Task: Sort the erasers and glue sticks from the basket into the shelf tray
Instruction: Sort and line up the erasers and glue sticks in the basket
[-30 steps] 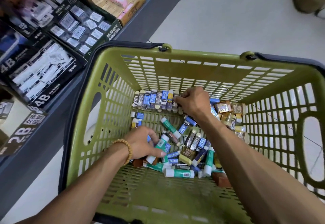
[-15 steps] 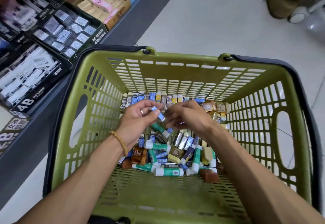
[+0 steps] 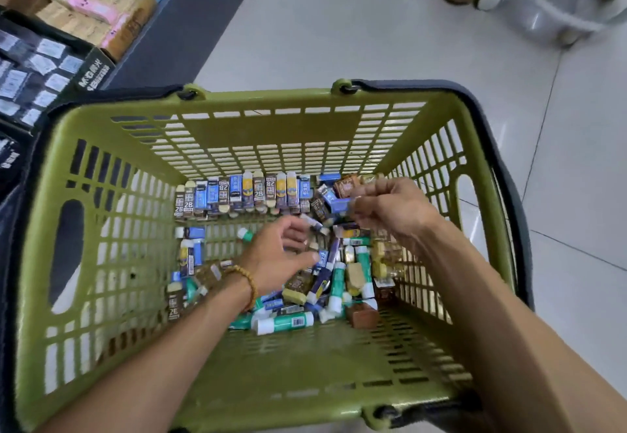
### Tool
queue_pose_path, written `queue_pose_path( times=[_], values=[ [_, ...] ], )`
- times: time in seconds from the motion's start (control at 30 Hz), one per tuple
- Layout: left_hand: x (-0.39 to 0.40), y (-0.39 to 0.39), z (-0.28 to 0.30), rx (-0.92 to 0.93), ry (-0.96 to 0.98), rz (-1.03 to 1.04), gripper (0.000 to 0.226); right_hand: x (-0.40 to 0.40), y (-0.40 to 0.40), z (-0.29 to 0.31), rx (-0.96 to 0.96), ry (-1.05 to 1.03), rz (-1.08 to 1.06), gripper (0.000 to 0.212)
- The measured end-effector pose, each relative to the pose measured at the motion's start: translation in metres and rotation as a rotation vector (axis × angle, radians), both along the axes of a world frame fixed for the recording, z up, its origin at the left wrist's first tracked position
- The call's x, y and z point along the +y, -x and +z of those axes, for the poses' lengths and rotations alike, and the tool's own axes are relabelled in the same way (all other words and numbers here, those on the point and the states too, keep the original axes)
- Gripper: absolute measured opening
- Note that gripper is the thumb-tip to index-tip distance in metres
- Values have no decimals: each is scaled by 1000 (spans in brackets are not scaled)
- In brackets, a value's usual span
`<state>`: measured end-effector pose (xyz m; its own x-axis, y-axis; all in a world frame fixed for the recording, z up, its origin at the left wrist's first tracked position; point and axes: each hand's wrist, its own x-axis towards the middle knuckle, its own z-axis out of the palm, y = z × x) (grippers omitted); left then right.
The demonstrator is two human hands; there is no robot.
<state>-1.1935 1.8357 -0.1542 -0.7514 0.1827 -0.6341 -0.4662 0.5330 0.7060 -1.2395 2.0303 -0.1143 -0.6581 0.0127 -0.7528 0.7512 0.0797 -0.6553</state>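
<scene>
A green basket (image 3: 258,103) holds a loose pile of erasers and green-and-white glue sticks (image 3: 285,322). A row of sleeved erasers (image 3: 244,195) stands along its far wall. My right hand (image 3: 393,212) is at the far right of the basket and pinches a blue-sleeved eraser (image 3: 336,203) just above the row's right end. My left hand (image 3: 278,256), with a bead bracelet at the wrist, hovers low over the middle of the pile. Its fingers are spread and relaxed, and nothing shows in its grip.
The shelf runs along the left. It carries a black display tray of wrapped erasers (image 3: 51,72) and a brown box with pink packs (image 3: 95,15). Pale tiled floor lies beyond the basket, with a white wheeled object (image 3: 543,1) at the top right.
The blue eraser has passed from my left hand to my right, which carried it right toward the far wall. My left hand has dropped back to the pile.
</scene>
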Motion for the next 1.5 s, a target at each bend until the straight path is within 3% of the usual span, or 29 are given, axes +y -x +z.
queue_pose_path(
  times=[0.07, 0.13, 0.3, 0.7, 0.87, 1.03, 1.2, 1.5],
  values=[
    [6, -8, -10, 26, 253, -306, 74, 2, 3, 1, 53, -24, -68, 8],
    [13, -10, -16, 95, 377, -490, 91, -2, 5, 0, 108, -1, -102, 7],
    [28, -4, -31, 73, 388, -544, 111, -1, 7, 0, 166, -5, -97, 16],
    [37, -5, -37, -114, 90, -388, 99, 3, 8, -8, 167, -25, -114, 5],
    [31, -6, -41, -134, 79, -503, 80, 4, 6, -8, 174, -20, -103, 6],
    [29, -4, -45, -170, 112, -492, 109, 3, 7, -14, 170, -41, -94, 7],
    [34, -1, -47, -173, 171, -576, 111, 4, 8, -17, 161, -57, -74, 11],
    [27, 7, -48, -123, 131, -543, 73, 4, 7, -15, 162, -57, -78, 10]
  ],
)
